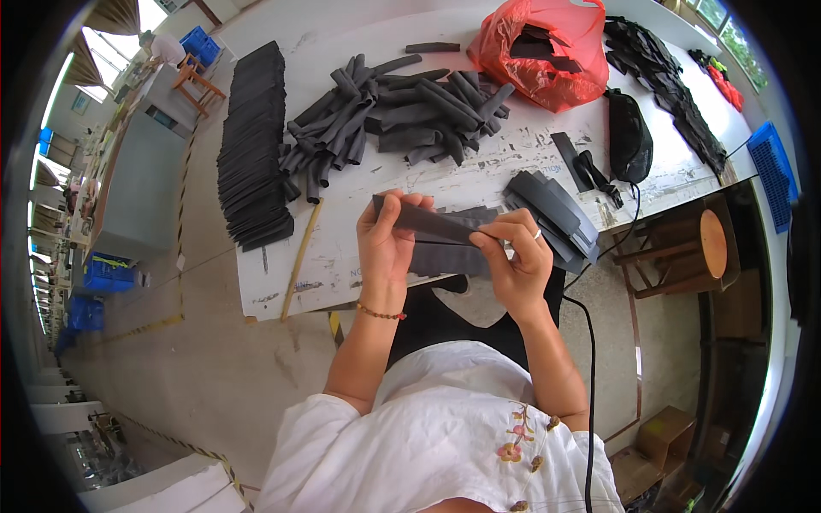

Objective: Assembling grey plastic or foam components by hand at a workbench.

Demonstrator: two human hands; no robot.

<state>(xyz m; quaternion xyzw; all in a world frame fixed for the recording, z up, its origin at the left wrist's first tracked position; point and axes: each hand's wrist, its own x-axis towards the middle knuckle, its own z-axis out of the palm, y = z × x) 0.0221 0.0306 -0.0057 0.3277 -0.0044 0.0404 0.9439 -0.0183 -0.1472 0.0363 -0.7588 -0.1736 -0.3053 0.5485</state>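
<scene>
With left hand (389, 239) and right hand (518, 261), pinching one flat, dark strip (438, 224) by both ends; beyond them, one crinkled red plastic bag (547, 90).

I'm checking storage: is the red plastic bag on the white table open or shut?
Open: the red plastic bag gapes, showing dark grey strip-like pieces inside.
</scene>
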